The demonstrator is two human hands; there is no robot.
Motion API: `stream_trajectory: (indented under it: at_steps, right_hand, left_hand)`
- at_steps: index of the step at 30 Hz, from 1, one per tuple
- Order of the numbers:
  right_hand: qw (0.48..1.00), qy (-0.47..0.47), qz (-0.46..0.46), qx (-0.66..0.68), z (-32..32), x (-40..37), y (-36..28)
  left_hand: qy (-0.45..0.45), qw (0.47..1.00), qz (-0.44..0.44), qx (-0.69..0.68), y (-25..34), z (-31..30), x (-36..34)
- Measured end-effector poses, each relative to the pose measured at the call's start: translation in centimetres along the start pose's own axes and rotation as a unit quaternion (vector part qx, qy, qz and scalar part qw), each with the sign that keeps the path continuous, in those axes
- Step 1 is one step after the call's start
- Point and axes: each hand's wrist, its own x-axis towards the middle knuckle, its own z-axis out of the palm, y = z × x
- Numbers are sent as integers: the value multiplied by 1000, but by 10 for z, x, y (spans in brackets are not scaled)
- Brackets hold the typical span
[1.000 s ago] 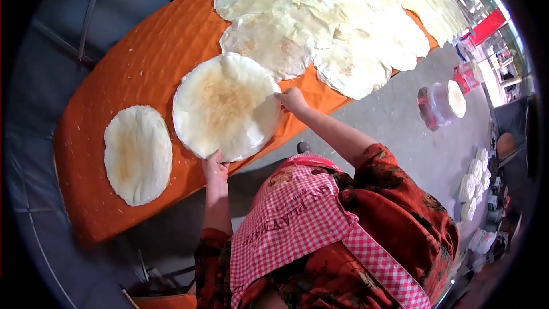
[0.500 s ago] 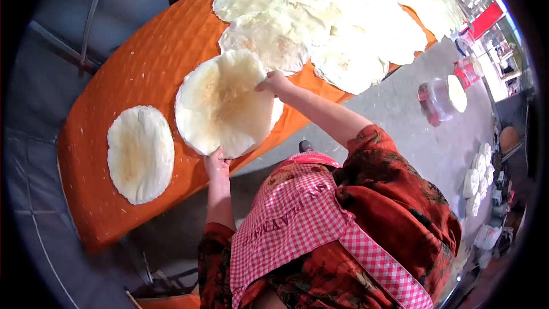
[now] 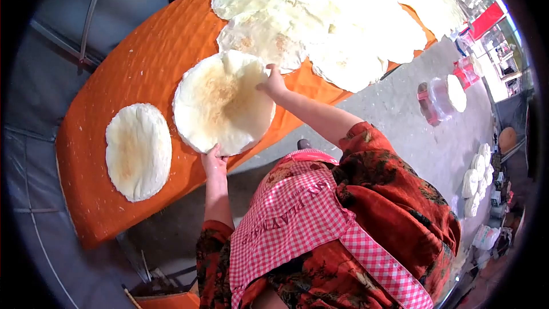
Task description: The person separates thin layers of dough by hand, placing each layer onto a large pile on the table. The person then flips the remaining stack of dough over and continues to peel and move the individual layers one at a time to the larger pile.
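our left hand pinches the near rim of the big flatbread, our right hand clamps its far edge, over the orange cloth

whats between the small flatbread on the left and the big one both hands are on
Only a bare strip of orange cloth, seen in the head view; the small flatbread and the large flatbread lie apart, not touching.
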Motion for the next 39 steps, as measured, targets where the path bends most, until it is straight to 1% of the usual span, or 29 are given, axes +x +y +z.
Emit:
stream_trajectory:
  at_steps: [1,2,3,4,5,6,7,8,10,11,12,13,14,15,18,20,21,22,25,27,28,29,30,31,34,37,39]
  right_hand:
    - [993,61,50,86,5,0,-6]
    - [995,-23,84,49,10,21,1]
    - [987,-106,116,12,18,57,18]
    - [971,-188,148,-26,24,77,28]
    - [971,-202,130,-15,-7,26,-45]
    - [980,-162,60,98,-11,6,-67]
    - [966,-211,-3,152,-15,-9,-90]
    - [941,-259,-65,206,-18,-17,-103]
    - [927,-275,-68,247,-17,-18,-97]
    - [919,-283,-70,267,-16,-18,-91]
    - [930,-255,-31,261,-8,2,-63]
    - [929,-239,3,284,-12,10,-41]
    - [956,-205,3,210,-7,26,-4]
    - [981,-167,53,79,11,58,48]
    - [987,-123,2,-108,10,48,45]
    - [985,-141,-3,-104,2,36,28]
    - [980,-116,-41,-159,10,44,41]
    - [970,-90,-80,-213,9,41,35]
    - [968,24,-77,-236,-6,12,26]
    - [986,-51,17,-155,-23,-8,37]
    - [987,-87,64,-116,-28,-18,40]
    - [983,-111,144,11,-30,-35,39]
    - [956,-134,221,139,-31,-50,37]
    - [930,-166,252,209,-33,-60,33]
    - [914,-129,281,262,-21,-62,34]
    - [892,-119,276,338,-11,-60,36]
    - [870,-113,301,374,-7,-53,31]
  left_hand:
    - [-3,1000,-1,-4,-1,-3,2]
    - [-6,1000,-6,-10,-2,-6,4]
    - [-9,1000,-11,-16,-3,-9,8]
    - [-13,1000,-17,-22,-4,-13,11]
    - [-8,999,-5,-34,-7,-16,15]
    - [-2,999,5,-46,-10,-20,17]
    - [4,998,16,-59,-13,-22,18]
    - [5,998,21,-59,-12,-20,17]
    - [10,998,30,-57,-12,-19,10]
    - [-12,999,24,-31,-5,-7,-2]
    - [-17,999,22,-28,-5,-7,0]
    - [-21,999,20,-26,-7,-9,3]
    - [-24,999,18,-23,-7,-11,4]
    - [-7,1000,20,-23,-7,-9,2]
    - [-11,999,14,-40,-6,-8,1]
    - [1,999,0,-48,-9,-12,2]
    - [5,999,-5,-52,-8,-12,4]
    - [6,999,-2,-45,-5,-8,3]
    - [20,999,7,-27,-2,-4,-9]
    - [36,999,18,-22,-2,1,-8]
    - [25,999,10,-24,-3,-1,-5]
    - [16,1000,0,-25,-1,-5,-1]
    - [7,1000,-8,-25,-3,-8,0]
    - [14,1000,-6,-18,-2,-7,0]
    - [20,1000,-3,-21,0,-2,-4]
    - [19,999,4,-30,0,0,-6]
    - [13,1000,-10,-25,-1,-6,-2]
